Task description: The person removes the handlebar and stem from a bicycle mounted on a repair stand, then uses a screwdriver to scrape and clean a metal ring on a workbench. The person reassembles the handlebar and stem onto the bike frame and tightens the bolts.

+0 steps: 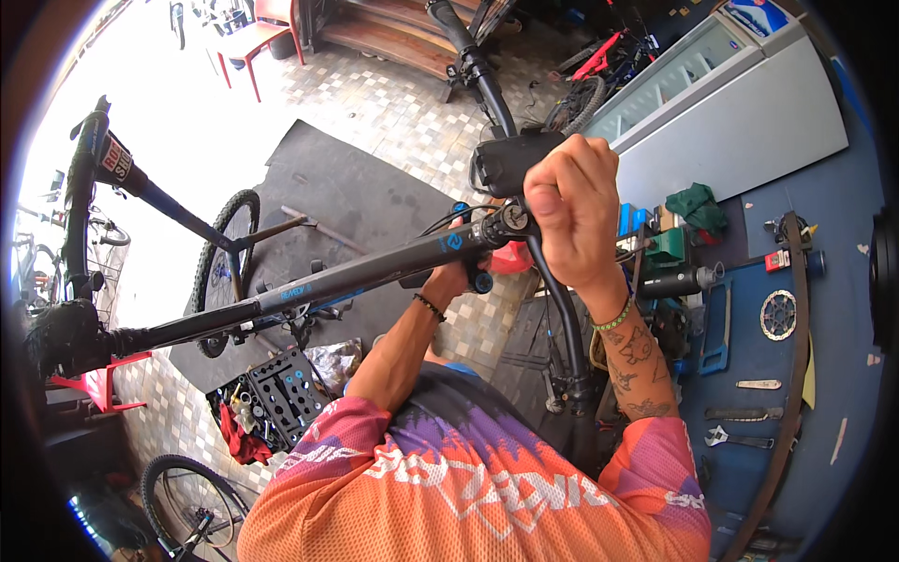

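Note:
A dark grey bicycle frame (356, 276) lies across the view, with its saddle end (61, 337) at the left and its black handlebar (478, 70) running up and away. My right hand (573, 201) is closed over the stem where the handlebar meets the frame, next to a black boxy mount (510, 159). My left hand (457, 278) reaches under the frame just behind the head tube. It grips the tube beside small blue fittings (481, 283), and its fingers are mostly hidden. The rear wheel (223, 258) hangs below the frame.
An open black tool case (281, 389) and a red rag (242, 440) lie on the tiled floor beside a dark mat (356, 187). A blue tool board (758, 375) with wrenches stands at right, below a white chest freezer (740, 122). Another wheel (187, 501) sits lower left.

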`<state>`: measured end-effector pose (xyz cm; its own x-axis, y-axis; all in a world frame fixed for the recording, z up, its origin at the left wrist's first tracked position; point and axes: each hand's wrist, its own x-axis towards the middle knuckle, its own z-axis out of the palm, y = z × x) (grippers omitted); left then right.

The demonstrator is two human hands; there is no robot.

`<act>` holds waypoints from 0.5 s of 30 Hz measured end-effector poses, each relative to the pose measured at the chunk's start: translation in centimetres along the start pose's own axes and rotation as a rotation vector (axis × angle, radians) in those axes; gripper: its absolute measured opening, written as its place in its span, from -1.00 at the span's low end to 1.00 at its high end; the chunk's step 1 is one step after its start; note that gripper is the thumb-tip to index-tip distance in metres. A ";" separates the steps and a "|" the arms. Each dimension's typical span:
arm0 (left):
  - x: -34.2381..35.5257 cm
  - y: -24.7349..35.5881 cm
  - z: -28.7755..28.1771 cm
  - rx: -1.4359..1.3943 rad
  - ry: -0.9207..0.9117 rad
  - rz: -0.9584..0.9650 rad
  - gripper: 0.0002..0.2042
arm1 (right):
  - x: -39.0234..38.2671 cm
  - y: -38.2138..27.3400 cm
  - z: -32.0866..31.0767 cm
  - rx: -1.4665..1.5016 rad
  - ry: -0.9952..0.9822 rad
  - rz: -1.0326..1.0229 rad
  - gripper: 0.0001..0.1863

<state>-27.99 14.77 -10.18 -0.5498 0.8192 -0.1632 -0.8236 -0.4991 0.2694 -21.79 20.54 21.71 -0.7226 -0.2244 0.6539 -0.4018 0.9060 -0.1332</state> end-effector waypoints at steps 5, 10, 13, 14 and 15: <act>0.5 -0.8 0.1 -0.058 -0.023 -0.040 -0.41 | 1.2 1.4 -2.2 0.289 -0.089 0.010 -0.76; 0.1 0.3 0.3 -0.036 0.008 0.002 -0.41 | 2.7 -1.5 -6.0 0.147 -0.186 0.359 -0.51; 0.5 -0.4 0.1 -0.050 -0.020 -0.034 -0.41 | 3.7 -1.4 -8.2 0.367 -0.432 0.375 -0.35; 0.3 -0.1 0.1 -0.040 0.001 -0.034 -0.39 | 4.2 -2.2 -7.8 0.362 -0.407 0.377 -0.33; 0.5 0.1 0.1 -0.032 0.019 -0.037 -0.37 | 4.5 -3.0 -7.5 0.354 -0.382 0.385 -0.30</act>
<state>-28.31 15.14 -10.16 -0.5208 0.8320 -0.1910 -0.8475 -0.4771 0.2326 -19.60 19.52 30.59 -0.9751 -0.0778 0.2077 -0.1877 0.7885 -0.5857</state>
